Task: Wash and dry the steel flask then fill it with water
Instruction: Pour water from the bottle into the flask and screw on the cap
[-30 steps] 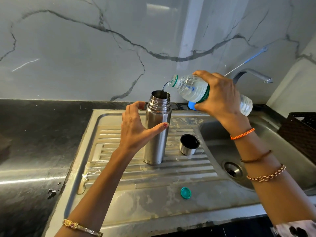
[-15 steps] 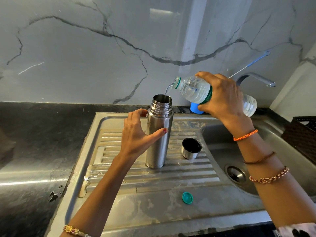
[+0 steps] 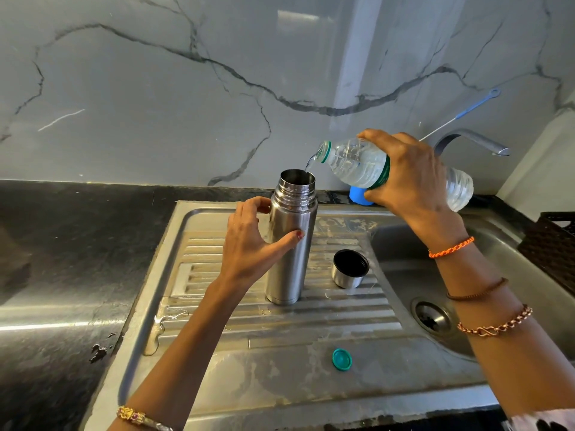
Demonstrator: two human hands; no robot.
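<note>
The upright steel flask (image 3: 291, 244) at frame centre is gripped by the left hand (image 3: 253, 241), fingers curled round it. A tilted plastic bottle (image 3: 361, 164) is held by the right hand (image 3: 407, 178), water streaming into the flask. The ribbed steel drainboard (image 3: 236, 318) carries the flask, its cup (image 3: 349, 269) and a green cap (image 3: 341, 359); the dark table (image 3: 62, 259) and veined marble wall (image 3: 155, 88) lie beyond.

One head-worn wide-angle view (the only one) looks forward and down — close over the sink drainboard (image 3: 280, 384), facing the marble backsplash (image 3: 155, 104).
</note>
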